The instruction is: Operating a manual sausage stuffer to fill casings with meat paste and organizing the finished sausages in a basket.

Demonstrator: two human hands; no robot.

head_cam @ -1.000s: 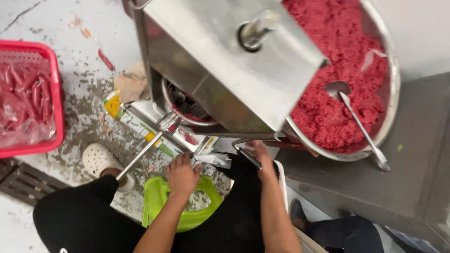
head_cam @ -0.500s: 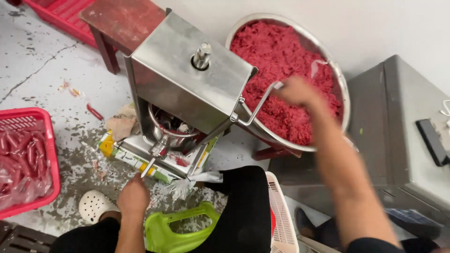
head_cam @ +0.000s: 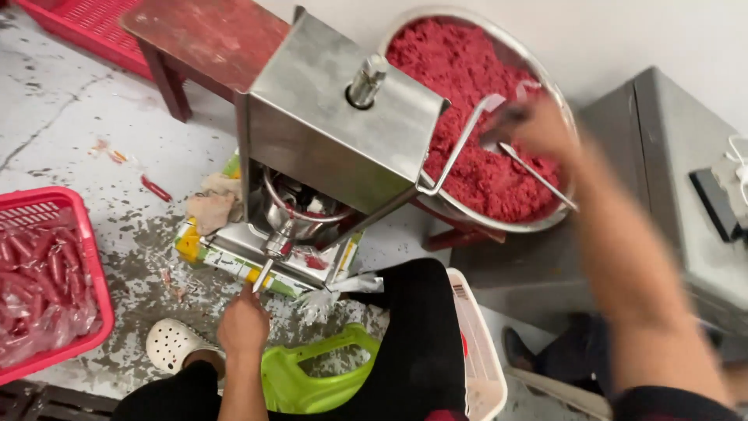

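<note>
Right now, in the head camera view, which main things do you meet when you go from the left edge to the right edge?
Red basket of sausages → left hand → steel stuffer machine → metal bowl of red minced meat → right hand, blurred, at the spoon → grey metal cabinet.

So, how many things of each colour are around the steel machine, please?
Red plastic baskets: 2
Green plastic container: 1
White perforated clog: 1
Round steel bowl of red minced meat: 1
Total: 5
</note>
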